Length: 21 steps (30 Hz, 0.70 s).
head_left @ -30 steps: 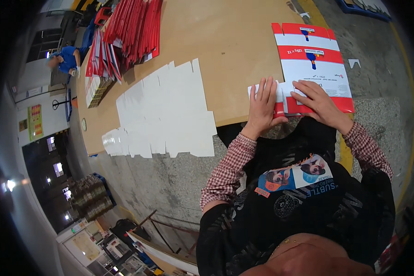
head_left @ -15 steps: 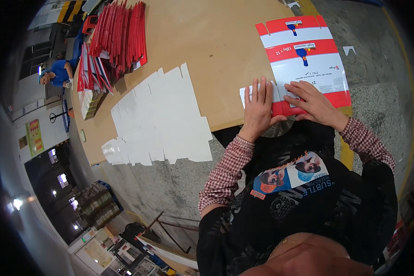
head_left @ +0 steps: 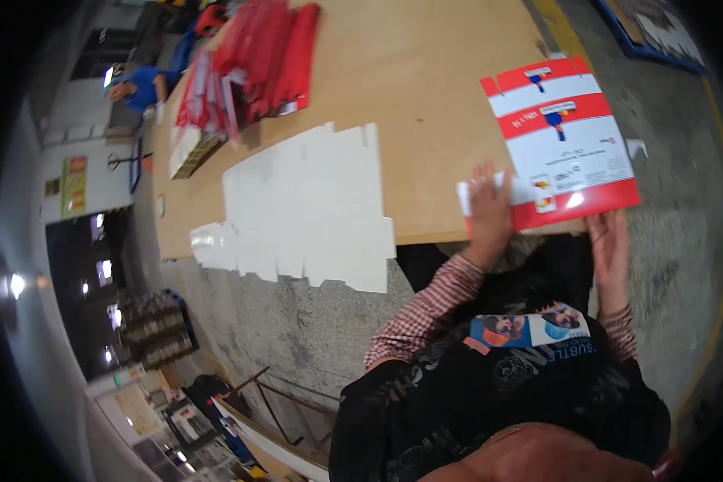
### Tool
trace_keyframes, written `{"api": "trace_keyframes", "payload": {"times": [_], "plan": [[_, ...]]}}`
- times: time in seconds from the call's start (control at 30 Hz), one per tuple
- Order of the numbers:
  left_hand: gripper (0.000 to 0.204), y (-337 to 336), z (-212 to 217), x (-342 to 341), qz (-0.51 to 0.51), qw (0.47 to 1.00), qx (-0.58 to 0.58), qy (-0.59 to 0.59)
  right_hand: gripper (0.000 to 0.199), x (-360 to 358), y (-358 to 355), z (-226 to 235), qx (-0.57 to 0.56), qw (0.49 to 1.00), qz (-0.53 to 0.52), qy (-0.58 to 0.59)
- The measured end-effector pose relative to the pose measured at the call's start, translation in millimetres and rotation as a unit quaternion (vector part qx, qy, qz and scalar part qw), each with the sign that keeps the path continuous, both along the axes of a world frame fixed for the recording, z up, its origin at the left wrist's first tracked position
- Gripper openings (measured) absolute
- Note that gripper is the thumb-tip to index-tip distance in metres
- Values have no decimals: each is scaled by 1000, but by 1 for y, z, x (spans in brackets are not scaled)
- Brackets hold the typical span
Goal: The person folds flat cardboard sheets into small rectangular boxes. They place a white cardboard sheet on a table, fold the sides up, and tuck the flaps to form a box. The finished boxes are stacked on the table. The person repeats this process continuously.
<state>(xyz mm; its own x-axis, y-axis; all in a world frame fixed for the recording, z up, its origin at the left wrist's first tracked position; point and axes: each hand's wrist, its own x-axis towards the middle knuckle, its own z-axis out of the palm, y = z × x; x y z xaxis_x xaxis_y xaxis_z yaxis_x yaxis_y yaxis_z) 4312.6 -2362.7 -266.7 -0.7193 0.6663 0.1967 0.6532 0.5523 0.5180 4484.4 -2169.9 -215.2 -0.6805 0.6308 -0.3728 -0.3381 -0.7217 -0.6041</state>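
Observation:
A flat red-and-white printed carton blank (head_left: 574, 153) lies at the right end of the table, its near edge reaching the table's front edge. My left hand (head_left: 490, 213) rests on its left end, over a white flap, with fingers stretched out flat. Below the carton's near red edge is my right hand (head_left: 610, 249), fingers extended upward, their tips at or just under that edge and partly hidden. To the left, a spread of overlapping plain white carton blanks (head_left: 309, 213) lies on the table, overhanging its front edge.
The brown table (head_left: 422, 88) carries a stack of red folded cartons (head_left: 269, 60) at the far left. A person in blue (head_left: 142, 88) is beyond it. A blue-edged pallet (head_left: 647, 52) stands at the far right; a metal frame (head_left: 273, 402) is at lower left.
My right hand has left the carton's top and dropped to its near edge. My left hand stays on the left end. The whole view has shifted, with some blur.

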Motion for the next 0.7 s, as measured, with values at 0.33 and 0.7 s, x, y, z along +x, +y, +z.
{"api": "trace_keyframes", "payload": {"times": [0.33,0.7], "plan": [[61,-109,69,-36,196,971,138,-27,61,-278,110,-6,289,861,417,-31],[97,-259,56,-6,301,931,-204,-39,71,-599,85,-9,534,713,440,-110]]}}
